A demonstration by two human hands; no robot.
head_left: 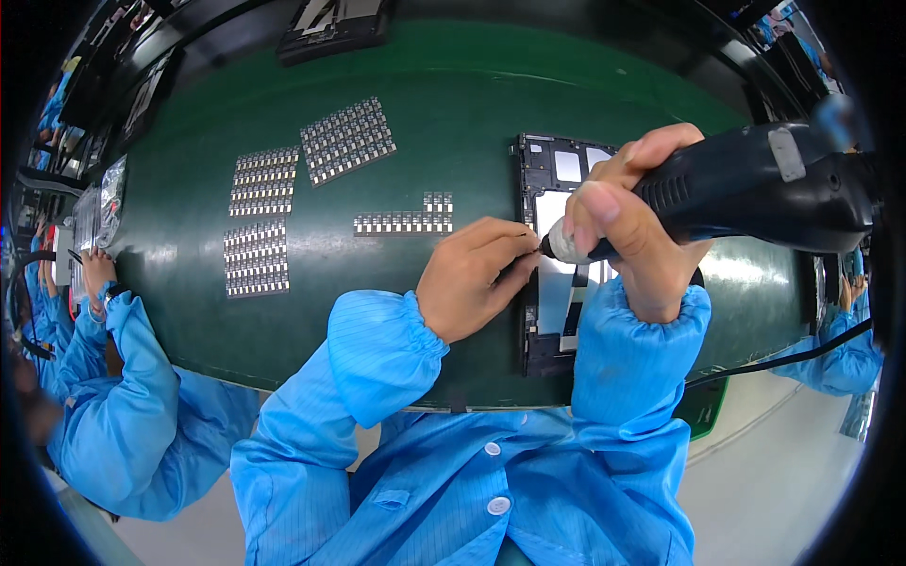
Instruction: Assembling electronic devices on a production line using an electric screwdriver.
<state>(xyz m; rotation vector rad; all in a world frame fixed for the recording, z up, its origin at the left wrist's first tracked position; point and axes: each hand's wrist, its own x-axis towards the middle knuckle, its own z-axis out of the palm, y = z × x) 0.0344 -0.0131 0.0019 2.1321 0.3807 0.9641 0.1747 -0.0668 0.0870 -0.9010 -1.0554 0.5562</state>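
Note:
My right hand (634, 212) is wrapped around the front of a black electric screwdriver (755, 189), whose body extends to the right. Its pale grey nose and dark tip point left. Thumb and fingertips of my left hand (479, 274) pinch together right at that tip; whatever they hold is too small to make out. Beneath both hands lies a black device frame (530, 325) with silvery panels, partly covered by my right hand and sleeve. Left of it rests a strip of small dark pieces with pale ends (401, 224).
Three larger sheets of similar pieces (347, 140) (263, 181) (257, 258) lie on the green table (453, 104). Another dark device (335, 26) stands at the far edge. A black cable (783, 357) runs at right. A co-worker's hand (97, 271) is at far left.

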